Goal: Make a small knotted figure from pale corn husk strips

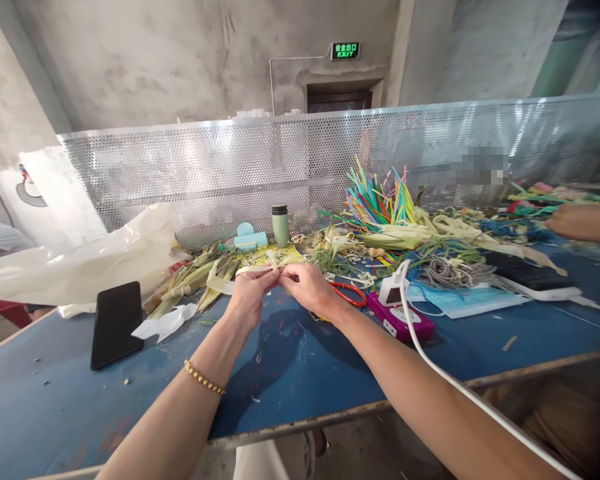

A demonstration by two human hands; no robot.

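My left hand [250, 290] and my right hand [305, 283] meet above the blue table [280, 373], fingers pinched together on a pale leaf strip [225, 281] that curls away to the left. A gold bracelet [203, 378] sits on my left wrist. Behind the hands lies a heap of pale green leaves and husks [195, 283]. Red-handled scissors [349, 293] rest just right of my right hand.
A black phone [116, 323] lies at the left, a magenta power bank [400, 320] with a white cable [430, 363] at the right. Coloured strips [380, 200], cords, a green bottle [281, 225] and a plastic bag [80, 267] crowd the back. Another person's hand [583, 223] shows far right.
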